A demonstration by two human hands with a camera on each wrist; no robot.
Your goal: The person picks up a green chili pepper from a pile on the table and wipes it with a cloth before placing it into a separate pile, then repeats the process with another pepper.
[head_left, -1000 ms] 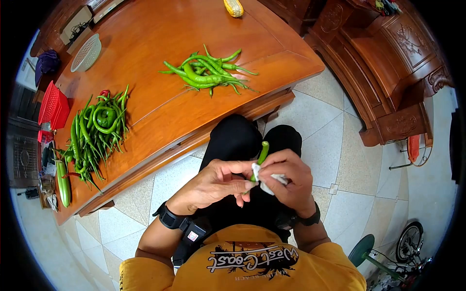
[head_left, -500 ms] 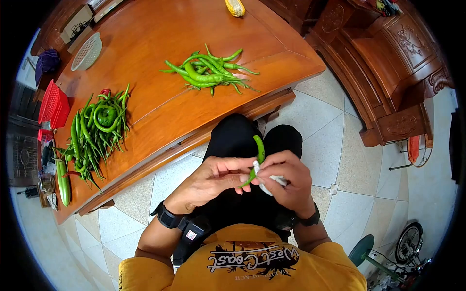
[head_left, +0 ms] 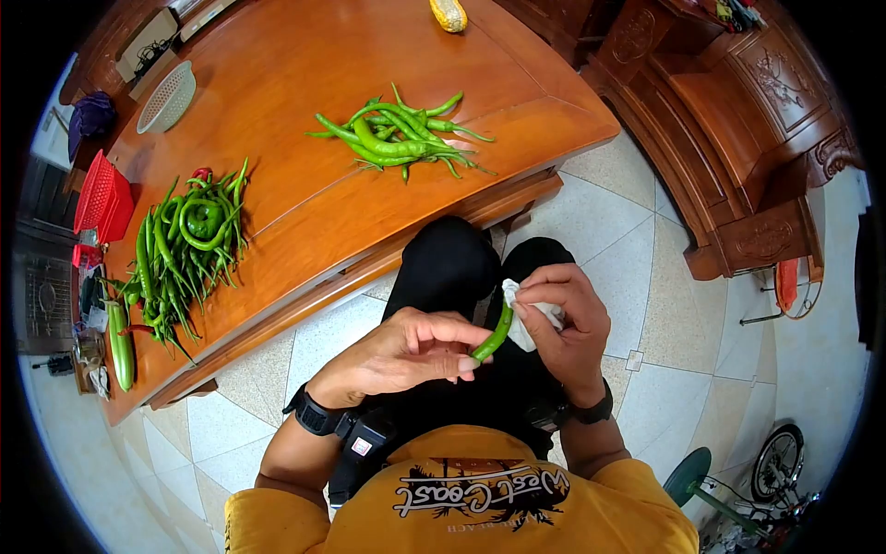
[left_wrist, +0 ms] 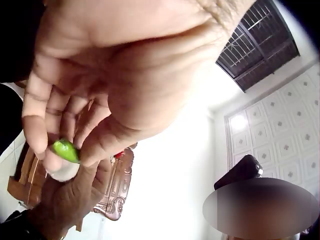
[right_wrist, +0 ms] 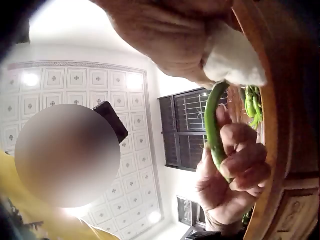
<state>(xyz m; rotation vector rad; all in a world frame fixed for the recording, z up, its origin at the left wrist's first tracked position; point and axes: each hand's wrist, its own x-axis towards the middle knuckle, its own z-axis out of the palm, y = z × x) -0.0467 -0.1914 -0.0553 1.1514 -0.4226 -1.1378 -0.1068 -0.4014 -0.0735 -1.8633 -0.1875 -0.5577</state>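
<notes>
Above the lap, my left hand (head_left: 401, 355) pinches one end of a curved green chili pepper (head_left: 494, 338) between thumb and fingers. My right hand (head_left: 570, 323) holds a crumpled white cloth or tissue (head_left: 544, 319) between thumb and fingers, right at the pepper's other end. In the right wrist view, the pepper (right_wrist: 213, 127) runs from the left hand's fingers up to the white wad (right_wrist: 232, 57). The left wrist view shows only a short green tip of the pepper (left_wrist: 66, 151) by the thumb.
On the wooden table (head_left: 286, 120) lie a small pile of green peppers (head_left: 397, 134) and a larger pile (head_left: 180, 254) at left. A red basket (head_left: 103, 201), a pale basket (head_left: 166, 98), a long green gourd (head_left: 120, 346) and a yellow squash (head_left: 448, 15) also stand or lie there.
The right hand and white wad have slid up and right along the pepper to its far end. The pepper has tilted toward the right; the left hand still pinches its near end.
</notes>
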